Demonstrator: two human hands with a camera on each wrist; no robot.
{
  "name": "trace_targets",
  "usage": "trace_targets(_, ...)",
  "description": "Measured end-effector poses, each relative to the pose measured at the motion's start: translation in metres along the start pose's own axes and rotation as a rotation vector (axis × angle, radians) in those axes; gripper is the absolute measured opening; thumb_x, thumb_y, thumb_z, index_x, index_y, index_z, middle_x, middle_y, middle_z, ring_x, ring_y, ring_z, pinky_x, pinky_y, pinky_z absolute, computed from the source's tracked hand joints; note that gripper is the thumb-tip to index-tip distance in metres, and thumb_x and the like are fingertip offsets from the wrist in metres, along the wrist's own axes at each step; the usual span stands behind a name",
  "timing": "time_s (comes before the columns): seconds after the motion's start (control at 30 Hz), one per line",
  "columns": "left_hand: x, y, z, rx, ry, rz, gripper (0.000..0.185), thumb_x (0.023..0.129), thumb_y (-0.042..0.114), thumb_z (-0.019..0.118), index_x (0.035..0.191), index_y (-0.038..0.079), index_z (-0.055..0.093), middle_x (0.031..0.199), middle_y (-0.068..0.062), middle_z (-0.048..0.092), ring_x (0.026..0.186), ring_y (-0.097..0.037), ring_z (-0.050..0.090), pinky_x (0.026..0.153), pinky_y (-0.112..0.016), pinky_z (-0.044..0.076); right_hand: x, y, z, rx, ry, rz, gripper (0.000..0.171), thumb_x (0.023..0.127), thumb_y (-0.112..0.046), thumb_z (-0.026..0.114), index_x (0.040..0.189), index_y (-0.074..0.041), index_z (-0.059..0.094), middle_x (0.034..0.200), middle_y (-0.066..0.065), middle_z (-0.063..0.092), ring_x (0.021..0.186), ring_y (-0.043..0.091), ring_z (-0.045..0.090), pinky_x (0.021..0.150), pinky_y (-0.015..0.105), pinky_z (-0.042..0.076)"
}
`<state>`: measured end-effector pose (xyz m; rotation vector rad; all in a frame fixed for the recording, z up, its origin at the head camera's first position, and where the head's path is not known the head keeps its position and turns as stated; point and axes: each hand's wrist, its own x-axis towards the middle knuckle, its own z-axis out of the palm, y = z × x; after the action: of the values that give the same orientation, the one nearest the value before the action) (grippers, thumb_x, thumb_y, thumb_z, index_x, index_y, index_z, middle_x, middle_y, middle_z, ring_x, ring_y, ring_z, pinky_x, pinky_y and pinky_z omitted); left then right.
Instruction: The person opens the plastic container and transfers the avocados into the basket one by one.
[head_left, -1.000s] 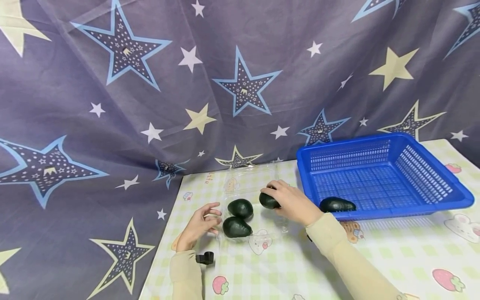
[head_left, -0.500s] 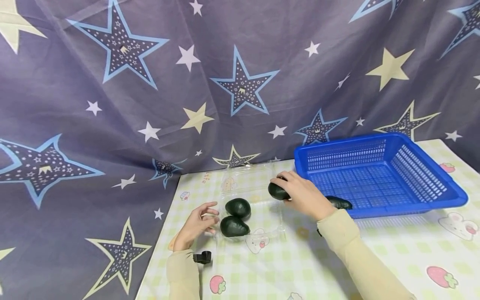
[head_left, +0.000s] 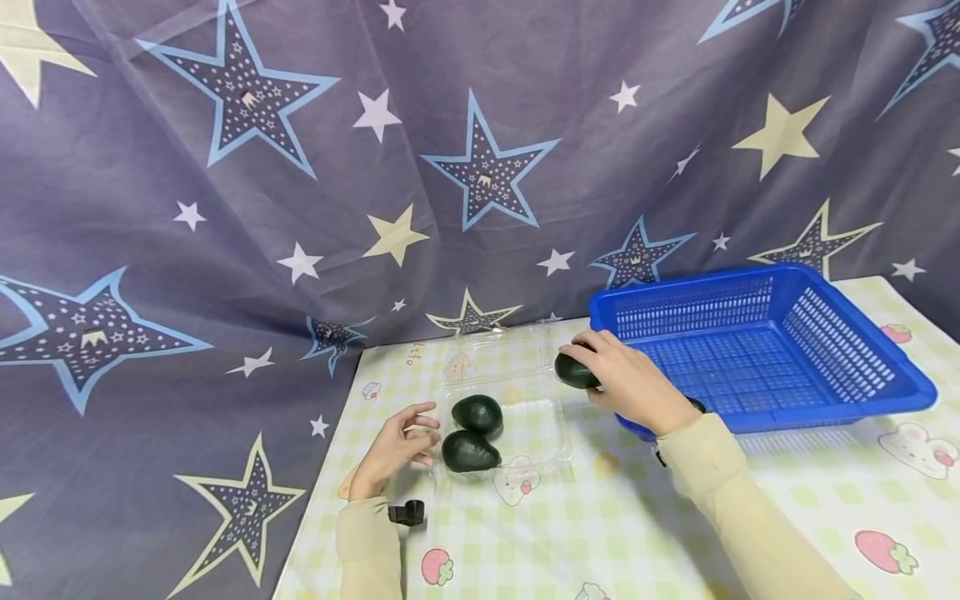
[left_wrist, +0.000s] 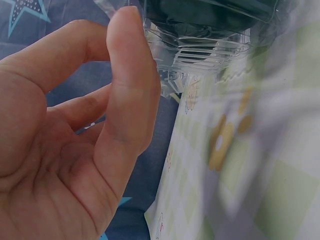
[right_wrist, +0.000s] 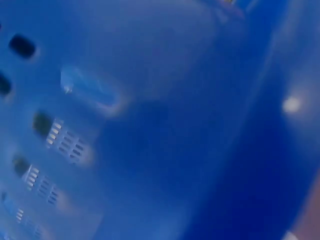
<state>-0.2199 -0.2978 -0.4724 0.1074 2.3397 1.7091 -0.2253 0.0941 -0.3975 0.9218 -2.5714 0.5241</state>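
Note:
Between the plastic clamshell box and the basket, my right hand [head_left: 628, 379] grips a dark green avocado [head_left: 575, 372] from above. Two more avocados, one [head_left: 477, 414] behind the other [head_left: 470, 451], lie at the left side of the clear clamshell box [head_left: 536, 429]. My left hand [head_left: 397, 446] is beside that box with loosely bent fingers and holds nothing. In the left wrist view a finger [left_wrist: 131, 75] is right at the box's ridged wall [left_wrist: 205, 52]. The right wrist view is filled by blurred blue basket wall [right_wrist: 165, 125].
The blue plastic basket [head_left: 832, 415] stands at the right. An avocado [head_left: 697, 405] in it is mostly hidden by my right wrist. The box's raised lid [head_left: 498, 354] stands toward the star-patterned curtain [head_left: 337, 208]. A checked cloth [head_left: 637, 533] covers the table.
My right hand has carried its avocado from over the box up and right toward the basket, its wrist now covering most of the avocado there. The left hand has stayed beside the box.

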Motion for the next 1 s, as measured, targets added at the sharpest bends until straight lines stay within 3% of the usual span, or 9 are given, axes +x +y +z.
trace_targets(0.33, -0.003, 0.0, -0.001, 0.004, -0.01, -0.01, 0.063, 0.09, 0.001, 0.066, 0.148, 0.0, 0.04, 0.126, -0.03, 0.052, 0.091, -0.026, 0.063, 0.063, -0.033, 0.064, -0.006, 0.007, -0.011, 0.043, -0.003, 0.049, 0.062, 0.076, -0.003, 0.081, 0.134, -0.007, 0.058, 0.132, 0.015, 0.055, 0.117, 0.031, 0.054, 0.085, 0.049, 0.058)
trace_targets(1.0, -0.002, 0.001, -0.001, 0.008, 0.003, -0.006, 0.064, 0.09, 0.0, 0.066, 0.148, 0.0, 0.041, 0.127, -0.03, 0.052, 0.09, -0.023, 0.063, 0.062, -0.033, 0.064, -0.026, 0.037, -0.025, 0.026, 0.006, 0.158, 0.061, 0.078, -0.003, 0.079, 0.134, -0.003, 0.056, 0.13, 0.02, 0.053, 0.112, 0.036, 0.053, 0.084, 0.055, 0.056)
